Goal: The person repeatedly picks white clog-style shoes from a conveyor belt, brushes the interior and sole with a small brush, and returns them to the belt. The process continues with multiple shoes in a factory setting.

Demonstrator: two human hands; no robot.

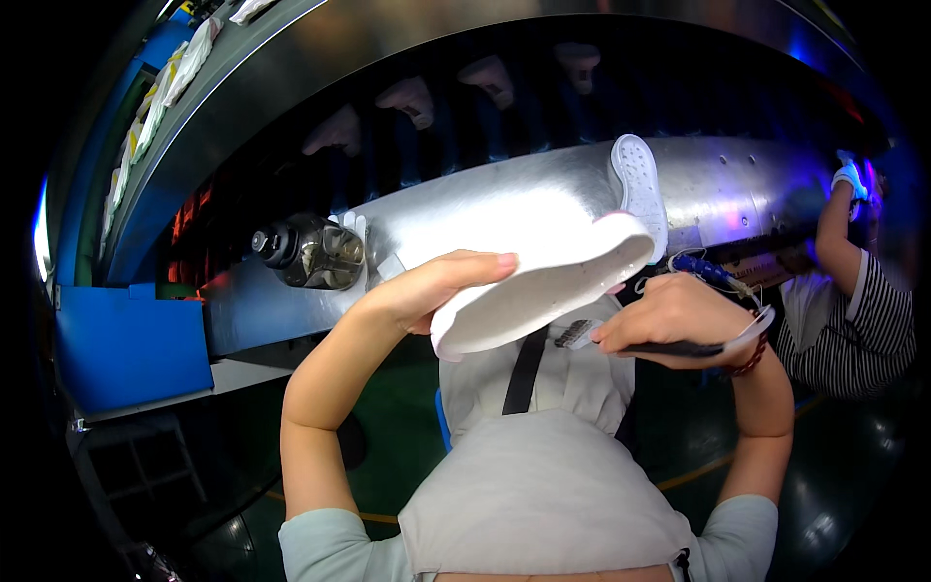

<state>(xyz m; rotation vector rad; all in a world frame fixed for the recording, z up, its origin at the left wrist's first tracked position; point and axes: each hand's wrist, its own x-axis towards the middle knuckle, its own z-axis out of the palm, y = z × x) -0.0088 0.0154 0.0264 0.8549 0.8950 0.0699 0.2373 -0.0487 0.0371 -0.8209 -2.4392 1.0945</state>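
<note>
A white shoe sole (514,310) is tilted in front of me with its hollow inner face toward me. My left hand (456,281) grips it at its left end, thumb over the upper rim. In my right hand (674,320) is a brush with a dark handle (669,348), its bristle end (577,335) just below the sole's lower edge. Whether the bristles touch the sole I cannot tell. Behind the held sole, a second white sole (638,189) lies on the metal work surface (485,194).
A dark-capped clear bottle (315,252) stands on the metal surface at left. Several shoes (407,102) hang in the dark machine beyond. A blue box (131,349) is at far left. Another person in a striped top (858,339) works at right, beside a blue-handled tool with cables (703,269).
</note>
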